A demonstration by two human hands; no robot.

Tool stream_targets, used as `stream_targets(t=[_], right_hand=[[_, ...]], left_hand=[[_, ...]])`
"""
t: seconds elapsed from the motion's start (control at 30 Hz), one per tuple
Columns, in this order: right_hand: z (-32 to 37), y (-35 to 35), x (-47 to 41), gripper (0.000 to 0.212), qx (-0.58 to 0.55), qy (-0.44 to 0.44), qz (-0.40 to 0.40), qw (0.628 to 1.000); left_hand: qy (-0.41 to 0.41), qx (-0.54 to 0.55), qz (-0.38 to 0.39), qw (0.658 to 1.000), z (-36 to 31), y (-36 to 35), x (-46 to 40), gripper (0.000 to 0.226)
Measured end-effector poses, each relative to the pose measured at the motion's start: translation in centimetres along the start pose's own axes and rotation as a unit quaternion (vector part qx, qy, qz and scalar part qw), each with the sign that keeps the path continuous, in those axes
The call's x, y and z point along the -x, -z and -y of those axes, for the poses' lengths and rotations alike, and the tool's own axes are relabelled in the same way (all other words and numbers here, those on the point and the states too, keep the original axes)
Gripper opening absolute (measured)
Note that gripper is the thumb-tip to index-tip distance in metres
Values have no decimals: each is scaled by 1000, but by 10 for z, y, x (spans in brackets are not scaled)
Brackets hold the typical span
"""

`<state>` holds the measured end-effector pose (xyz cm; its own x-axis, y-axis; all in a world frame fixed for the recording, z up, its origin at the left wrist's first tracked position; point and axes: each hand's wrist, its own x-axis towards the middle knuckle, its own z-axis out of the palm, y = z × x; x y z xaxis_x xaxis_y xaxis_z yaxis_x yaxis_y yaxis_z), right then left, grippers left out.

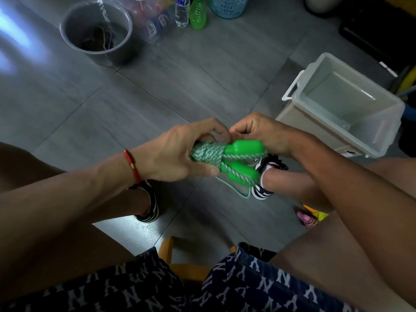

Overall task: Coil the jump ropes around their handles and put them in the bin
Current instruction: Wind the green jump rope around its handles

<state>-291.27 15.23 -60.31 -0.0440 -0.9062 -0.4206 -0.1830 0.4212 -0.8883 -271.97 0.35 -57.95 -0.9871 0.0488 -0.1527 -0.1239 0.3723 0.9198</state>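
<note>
Left hand grips the nearly wound green rope; right hand pinches its last turn; clear bin looks unfilled; pink rope waits.

We see a grey tiled floor. On it stand a translucent rectangular plastic bin at the right, a round grey plastic bucket at the upper left, and a clear plastic water bottle just beside a green plastic bottle.

Home floor: grey tiles, bottles, bucket.
</note>
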Motion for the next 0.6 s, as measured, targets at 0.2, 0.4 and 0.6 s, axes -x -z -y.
stream_targets(t=[0.2,0.4,0.6], right_hand=[[-14,-6,-3,16,-189,17,-35,981],[-7,-18,-5,24,-137,22,-83,987],[-8,-40,-18,32,-106,-8,-137,985]], left_hand=[[40,189,-42,980,9,26,-3,42],[79,303,-79,946,16,24,-5,39],[179,317,-184,913,25,24,-13,44]])
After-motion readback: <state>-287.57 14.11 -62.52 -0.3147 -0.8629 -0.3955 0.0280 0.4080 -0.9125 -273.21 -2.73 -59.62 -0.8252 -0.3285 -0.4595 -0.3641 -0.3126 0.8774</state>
